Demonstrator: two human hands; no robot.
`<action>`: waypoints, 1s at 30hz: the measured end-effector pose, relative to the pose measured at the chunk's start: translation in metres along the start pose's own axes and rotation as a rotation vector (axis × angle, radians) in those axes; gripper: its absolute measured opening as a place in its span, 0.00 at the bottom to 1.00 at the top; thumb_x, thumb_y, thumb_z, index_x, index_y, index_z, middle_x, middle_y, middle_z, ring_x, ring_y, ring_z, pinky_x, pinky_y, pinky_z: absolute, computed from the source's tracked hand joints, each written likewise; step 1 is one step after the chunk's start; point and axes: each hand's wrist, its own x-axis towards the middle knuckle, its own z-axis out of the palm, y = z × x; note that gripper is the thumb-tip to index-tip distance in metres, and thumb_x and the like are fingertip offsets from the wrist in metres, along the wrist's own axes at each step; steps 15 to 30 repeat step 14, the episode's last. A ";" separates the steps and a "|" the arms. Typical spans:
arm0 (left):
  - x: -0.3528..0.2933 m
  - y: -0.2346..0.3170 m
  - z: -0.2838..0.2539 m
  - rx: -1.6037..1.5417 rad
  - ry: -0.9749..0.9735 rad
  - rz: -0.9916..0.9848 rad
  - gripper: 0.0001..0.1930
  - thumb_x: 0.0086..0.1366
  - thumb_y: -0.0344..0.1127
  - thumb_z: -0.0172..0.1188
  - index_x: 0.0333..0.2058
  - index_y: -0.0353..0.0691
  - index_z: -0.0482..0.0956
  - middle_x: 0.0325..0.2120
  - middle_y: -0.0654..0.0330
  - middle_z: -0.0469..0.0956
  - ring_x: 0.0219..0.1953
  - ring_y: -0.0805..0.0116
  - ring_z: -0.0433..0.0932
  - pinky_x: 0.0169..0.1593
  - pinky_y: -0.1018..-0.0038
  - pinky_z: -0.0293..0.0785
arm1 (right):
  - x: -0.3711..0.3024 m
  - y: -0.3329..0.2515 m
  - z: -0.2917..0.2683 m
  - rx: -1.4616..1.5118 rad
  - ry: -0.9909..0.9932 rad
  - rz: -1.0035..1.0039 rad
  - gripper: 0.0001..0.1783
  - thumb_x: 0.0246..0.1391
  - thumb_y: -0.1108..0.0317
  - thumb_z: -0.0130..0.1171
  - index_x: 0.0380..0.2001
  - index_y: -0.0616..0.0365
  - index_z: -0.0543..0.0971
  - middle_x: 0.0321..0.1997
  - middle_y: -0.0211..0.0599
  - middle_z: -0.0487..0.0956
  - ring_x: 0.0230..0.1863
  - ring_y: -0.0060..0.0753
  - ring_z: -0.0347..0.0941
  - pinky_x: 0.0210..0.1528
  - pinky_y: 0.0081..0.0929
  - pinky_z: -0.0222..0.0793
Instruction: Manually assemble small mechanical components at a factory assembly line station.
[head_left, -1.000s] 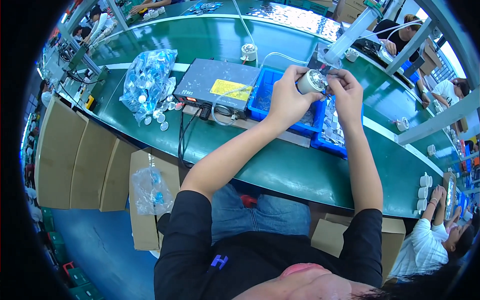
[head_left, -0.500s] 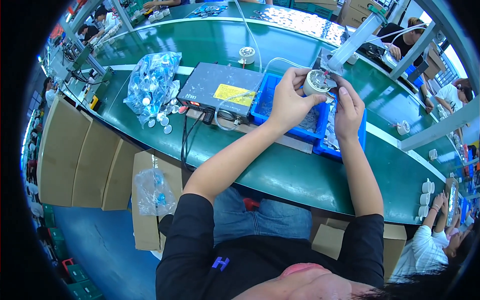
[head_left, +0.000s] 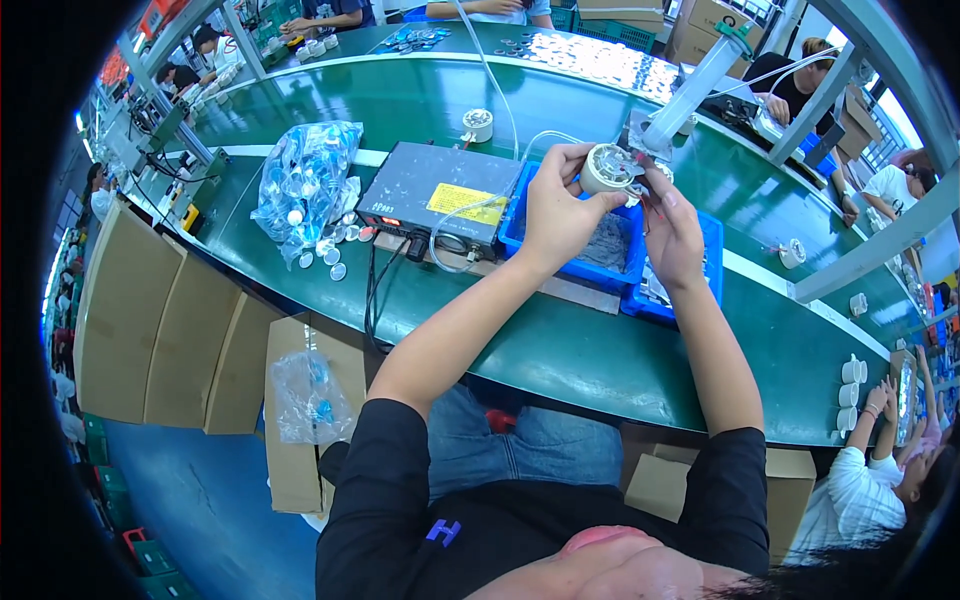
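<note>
My left hand is closed around a round white plastic housing, its open face with inner parts turned up. My right hand is close on the housing's right, its thumb and fingers bent together; whatever they pinch is too small to make out. A thick clear tube slants down to a dark fixture just behind the fingers. Below my hands are two blue bins: the left bin has greyish film-like pieces in it, the right bin holds small pale parts.
A grey control box with a yellow label, cables and a thin hose stands left of the bins. Left of it lie a clear bag of blue and white discs and loose discs. White housings dot the green table; co-workers sit around.
Both my hands and the housing have shifted slightly left in the picture. The housing stays in my left hand. The housing beyond the control box has moved a little left.
</note>
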 end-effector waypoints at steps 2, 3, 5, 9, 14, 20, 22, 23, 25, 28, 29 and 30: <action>-0.001 0.000 0.002 0.001 -0.002 0.022 0.34 0.52 0.14 0.73 0.57 0.32 0.70 0.52 0.47 0.80 0.53 0.59 0.83 0.61 0.67 0.80 | -0.001 0.000 -0.002 0.030 0.003 -0.008 0.28 0.70 0.65 0.45 0.66 0.73 0.73 0.71 0.53 0.72 0.71 0.46 0.66 0.72 0.38 0.61; -0.001 0.000 0.003 0.000 -0.005 0.033 0.34 0.52 0.14 0.73 0.58 0.32 0.70 0.52 0.48 0.80 0.53 0.59 0.83 0.61 0.67 0.80 | -0.001 -0.001 -0.003 0.044 0.006 -0.014 0.27 0.70 0.65 0.46 0.65 0.71 0.74 0.70 0.52 0.73 0.69 0.47 0.68 0.71 0.39 0.62; -0.002 0.003 0.003 -0.006 -0.014 0.050 0.34 0.52 0.14 0.73 0.58 0.32 0.70 0.51 0.48 0.80 0.54 0.59 0.83 0.61 0.67 0.80 | 0.000 -0.012 -0.009 0.053 0.011 -0.027 0.26 0.70 0.65 0.47 0.65 0.69 0.75 0.69 0.52 0.74 0.68 0.47 0.70 0.70 0.39 0.64; -0.023 0.012 -0.002 0.194 0.034 0.255 0.34 0.52 0.14 0.72 0.58 0.34 0.71 0.54 0.49 0.80 0.56 0.57 0.82 0.62 0.66 0.79 | -0.004 -0.065 -0.036 -1.428 -0.240 0.465 0.23 0.63 0.64 0.58 0.60 0.57 0.81 0.62 0.48 0.80 0.58 0.50 0.75 0.63 0.43 0.69; -0.049 -0.005 0.008 0.160 -0.278 0.228 0.34 0.54 0.14 0.72 0.59 0.36 0.71 0.61 0.49 0.77 0.60 0.55 0.80 0.64 0.65 0.78 | -0.037 -0.057 -0.069 -1.791 -0.461 0.448 0.22 0.52 0.63 0.69 0.52 0.47 0.86 0.53 0.45 0.83 0.49 0.52 0.76 0.56 0.47 0.72; -0.049 -0.005 0.008 0.160 -0.278 0.228 0.34 0.54 0.14 0.72 0.59 0.36 0.71 0.61 0.49 0.77 0.60 0.55 0.80 0.64 0.65 0.78 | -0.037 -0.057 -0.069 -1.791 -0.461 0.448 0.22 0.52 0.63 0.69 0.52 0.47 0.86 0.53 0.45 0.83 0.49 0.52 0.76 0.56 0.47 0.72; -0.049 -0.005 0.008 0.160 -0.278 0.228 0.34 0.54 0.14 0.72 0.59 0.36 0.71 0.61 0.49 0.77 0.60 0.55 0.80 0.64 0.65 0.78 | -0.037 -0.057 -0.069 -1.791 -0.461 0.448 0.22 0.52 0.63 0.69 0.52 0.47 0.86 0.53 0.45 0.83 0.49 0.52 0.76 0.56 0.47 0.72; -0.049 -0.005 0.008 0.160 -0.278 0.228 0.34 0.54 0.14 0.72 0.59 0.36 0.71 0.61 0.49 0.77 0.60 0.55 0.80 0.64 0.65 0.78 | -0.037 -0.057 -0.069 -1.791 -0.461 0.448 0.22 0.52 0.63 0.69 0.52 0.47 0.86 0.53 0.45 0.83 0.49 0.52 0.76 0.56 0.47 0.72; -0.049 -0.005 0.008 0.160 -0.278 0.228 0.34 0.54 0.14 0.72 0.59 0.36 0.71 0.61 0.49 0.77 0.60 0.55 0.80 0.64 0.65 0.78 | -0.037 -0.057 -0.069 -1.791 -0.461 0.448 0.22 0.52 0.63 0.69 0.52 0.47 0.86 0.53 0.45 0.83 0.49 0.52 0.76 0.56 0.47 0.72; -0.049 -0.005 0.008 0.160 -0.278 0.228 0.34 0.54 0.14 0.72 0.59 0.36 0.71 0.61 0.49 0.77 0.60 0.55 0.80 0.64 0.65 0.78 | -0.037 -0.057 -0.069 -1.791 -0.461 0.448 0.22 0.52 0.63 0.69 0.52 0.47 0.86 0.53 0.45 0.83 0.49 0.52 0.76 0.56 0.47 0.72; -0.049 -0.005 0.008 0.160 -0.278 0.228 0.34 0.54 0.14 0.72 0.59 0.36 0.71 0.61 0.49 0.77 0.60 0.55 0.80 0.64 0.65 0.78 | -0.037 -0.057 -0.069 -1.791 -0.461 0.448 0.22 0.52 0.63 0.69 0.52 0.47 0.86 0.53 0.45 0.83 0.49 0.52 0.76 0.56 0.47 0.72; -0.049 -0.005 0.008 0.160 -0.278 0.228 0.34 0.54 0.14 0.72 0.59 0.36 0.71 0.61 0.49 0.77 0.60 0.55 0.80 0.64 0.65 0.78 | -0.037 -0.057 -0.069 -1.791 -0.461 0.448 0.22 0.52 0.63 0.69 0.52 0.47 0.86 0.53 0.45 0.83 0.49 0.52 0.76 0.56 0.47 0.72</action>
